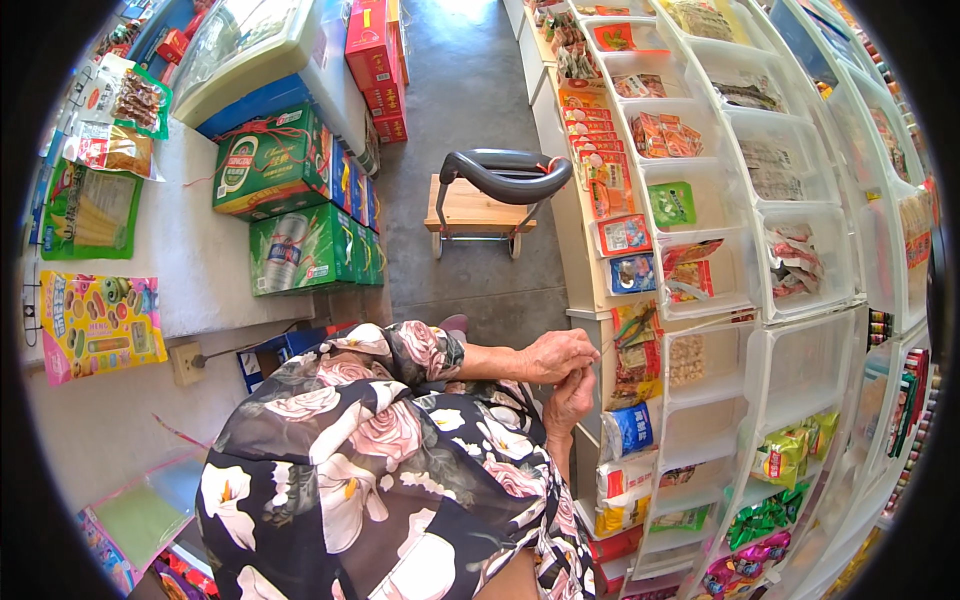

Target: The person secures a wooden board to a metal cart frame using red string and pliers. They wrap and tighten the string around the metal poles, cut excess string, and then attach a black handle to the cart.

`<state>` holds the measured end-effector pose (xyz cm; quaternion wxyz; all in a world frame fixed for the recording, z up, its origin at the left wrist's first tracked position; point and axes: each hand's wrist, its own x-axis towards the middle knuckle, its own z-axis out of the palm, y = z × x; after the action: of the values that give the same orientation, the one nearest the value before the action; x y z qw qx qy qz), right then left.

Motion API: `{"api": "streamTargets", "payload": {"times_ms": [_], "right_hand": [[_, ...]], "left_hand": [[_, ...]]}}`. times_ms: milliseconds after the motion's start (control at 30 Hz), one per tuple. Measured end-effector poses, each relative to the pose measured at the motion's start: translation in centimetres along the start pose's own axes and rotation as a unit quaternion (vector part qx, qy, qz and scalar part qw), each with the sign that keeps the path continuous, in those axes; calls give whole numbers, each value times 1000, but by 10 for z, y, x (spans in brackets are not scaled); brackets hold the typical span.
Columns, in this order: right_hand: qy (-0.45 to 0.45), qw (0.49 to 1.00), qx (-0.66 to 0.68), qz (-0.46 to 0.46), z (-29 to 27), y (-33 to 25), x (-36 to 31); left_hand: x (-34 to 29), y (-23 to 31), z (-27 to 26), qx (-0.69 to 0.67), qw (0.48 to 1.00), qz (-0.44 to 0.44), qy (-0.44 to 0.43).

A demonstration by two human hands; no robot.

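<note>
My left hand [556,356] reaches in from a floral sleeve, its fingers bent and pressed together at the tips. Just below it, my right hand [572,400] is raised with its fingertips meeting those of the left. Both hands are closed in a pinch; whatever lies between them, if anything, is too small or hidden to name. Close to the fingertips, at the front of the shelf, hang red and yellow snack packets [636,355]. A blue packet [627,428] sits a little lower along the same edge.
Tiered clear plastic bins [808,365] with packaged snacks fill the right side. A wooden trolley [480,208] with a black padded handle stands on the grey floor ahead. Green drink cartons [272,165] are stacked at left, beside a white counter [190,235] and hanging snack bags [105,325].
</note>
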<state>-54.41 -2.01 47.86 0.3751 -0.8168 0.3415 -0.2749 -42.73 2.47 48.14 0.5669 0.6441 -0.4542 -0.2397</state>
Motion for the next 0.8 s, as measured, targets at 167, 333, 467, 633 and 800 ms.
{"api": "streamTargets", "payload": {"times_ms": [167,333,467,633,800], "right_hand": [[-25,1000,-4,4,1,4,-3],[-54,998,-21,-24,5,6,0],[-56,992,-55,-94,6,6,-1],[-54,995,-73,-30,6,2,-5],[-39,997,-29,-56,8,-3,2]], "left_hand": [[6,-4,-9,-51,995,-33,-73],[5,-3,-5,-25,995,-77,-59],[1,-8,7,17,995,-102,-17],[0,-23,21,109,992,-46,-48],[4,-27,20,100,994,-17,-41]]}}
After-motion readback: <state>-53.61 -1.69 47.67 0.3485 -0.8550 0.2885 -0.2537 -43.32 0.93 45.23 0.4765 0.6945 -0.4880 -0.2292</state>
